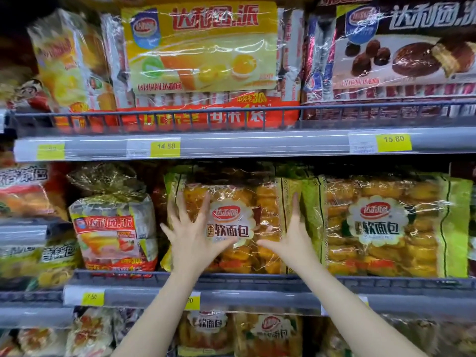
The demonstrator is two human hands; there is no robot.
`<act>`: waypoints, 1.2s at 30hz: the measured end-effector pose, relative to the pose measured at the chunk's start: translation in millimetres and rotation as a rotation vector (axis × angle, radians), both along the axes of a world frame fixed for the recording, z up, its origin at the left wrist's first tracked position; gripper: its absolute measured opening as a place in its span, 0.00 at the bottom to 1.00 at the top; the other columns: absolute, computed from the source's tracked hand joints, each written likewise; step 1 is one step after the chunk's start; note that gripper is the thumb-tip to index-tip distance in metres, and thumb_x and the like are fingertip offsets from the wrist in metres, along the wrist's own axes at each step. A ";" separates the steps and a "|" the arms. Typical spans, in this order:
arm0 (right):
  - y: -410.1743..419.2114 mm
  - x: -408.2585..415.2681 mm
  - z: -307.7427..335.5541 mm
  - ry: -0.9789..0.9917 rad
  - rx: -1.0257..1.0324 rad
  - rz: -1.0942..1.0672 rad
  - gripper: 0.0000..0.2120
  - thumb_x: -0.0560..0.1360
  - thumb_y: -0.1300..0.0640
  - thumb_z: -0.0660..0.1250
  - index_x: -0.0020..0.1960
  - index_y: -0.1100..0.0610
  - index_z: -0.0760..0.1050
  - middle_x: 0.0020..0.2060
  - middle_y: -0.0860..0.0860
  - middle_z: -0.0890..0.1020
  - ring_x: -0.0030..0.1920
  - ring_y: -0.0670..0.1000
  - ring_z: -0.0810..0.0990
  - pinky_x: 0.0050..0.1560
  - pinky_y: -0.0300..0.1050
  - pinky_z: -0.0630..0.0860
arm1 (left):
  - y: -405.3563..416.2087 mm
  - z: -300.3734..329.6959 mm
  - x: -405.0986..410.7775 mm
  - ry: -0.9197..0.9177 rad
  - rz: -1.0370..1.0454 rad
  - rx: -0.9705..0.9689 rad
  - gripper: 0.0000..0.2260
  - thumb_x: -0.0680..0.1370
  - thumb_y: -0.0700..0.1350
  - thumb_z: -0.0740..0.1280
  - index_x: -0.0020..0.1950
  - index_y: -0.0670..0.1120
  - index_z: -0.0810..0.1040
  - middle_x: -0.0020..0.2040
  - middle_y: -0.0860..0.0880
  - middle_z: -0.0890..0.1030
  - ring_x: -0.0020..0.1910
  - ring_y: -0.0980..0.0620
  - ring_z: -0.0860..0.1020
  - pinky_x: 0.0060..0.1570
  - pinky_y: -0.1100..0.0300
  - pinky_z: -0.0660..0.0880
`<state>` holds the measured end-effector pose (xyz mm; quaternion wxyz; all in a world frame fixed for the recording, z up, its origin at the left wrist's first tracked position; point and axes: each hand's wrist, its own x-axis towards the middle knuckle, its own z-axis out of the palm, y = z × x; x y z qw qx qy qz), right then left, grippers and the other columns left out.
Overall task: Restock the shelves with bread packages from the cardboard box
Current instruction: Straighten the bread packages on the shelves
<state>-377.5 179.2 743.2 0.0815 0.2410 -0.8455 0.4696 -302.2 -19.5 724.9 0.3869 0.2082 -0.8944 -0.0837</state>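
A green-edged clear package of soft bread rolls [260, 202] stands upright on the middle shelf [257, 282], behind the wire rail. My left hand [192, 233] lies flat on its front with the fingers spread wide. My right hand [291, 235] presses flat on the package's right half, fingers pointing up. Neither hand is closed around it. A second package of the same bread [386, 228] stands just to the right, touching it. The cardboard box is out of view.
A cake bag [113, 228] stands left of the bread. The top shelf [231, 143] carries large yellow [201, 47] and brown [401, 52] pie packs. More bread bags [268, 333] fill the shelf below. Yellow price tags [164, 146] line the shelf edges.
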 end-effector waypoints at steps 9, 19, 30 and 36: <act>-27.5 -34.1 17.8 -0.148 0.062 0.121 0.56 0.62 0.38 0.73 0.68 0.32 0.28 0.76 0.50 0.51 0.72 0.59 0.61 0.69 0.60 0.63 | -35.2 12.0 -14.4 -0.122 -0.018 0.255 0.50 0.53 0.80 0.61 0.69 0.73 0.40 0.76 0.58 0.35 0.76 0.45 0.36 0.66 0.26 0.54; -11.1 -31.2 -17.9 -0.212 -0.019 -0.017 0.28 0.79 0.42 0.47 0.71 0.37 0.33 0.35 0.54 0.76 0.24 0.51 0.72 0.29 0.46 0.77 | -27.2 -2.1 4.7 -0.019 0.085 0.373 0.42 0.62 0.77 0.59 0.72 0.70 0.45 0.77 0.43 0.49 0.69 0.32 0.61 0.63 0.39 0.67; -0.5 -18.8 -31.9 0.064 0.125 -0.172 0.33 0.77 0.42 0.52 0.72 0.40 0.33 0.58 0.67 0.70 0.37 0.56 0.77 0.41 0.47 0.76 | -31.1 -40.1 30.0 0.073 0.074 0.240 0.34 0.74 0.66 0.55 0.76 0.52 0.53 0.75 0.38 0.57 0.68 0.35 0.66 0.64 0.41 0.66; 2.0 -5.7 -28.8 0.208 0.434 -0.282 0.35 0.76 0.41 0.57 0.72 0.39 0.36 0.62 0.63 0.66 0.51 0.57 0.73 0.37 0.44 0.74 | -29.6 -35.2 40.6 -0.069 0.172 0.135 0.33 0.73 0.67 0.54 0.72 0.50 0.63 0.72 0.37 0.63 0.69 0.36 0.63 0.61 0.41 0.68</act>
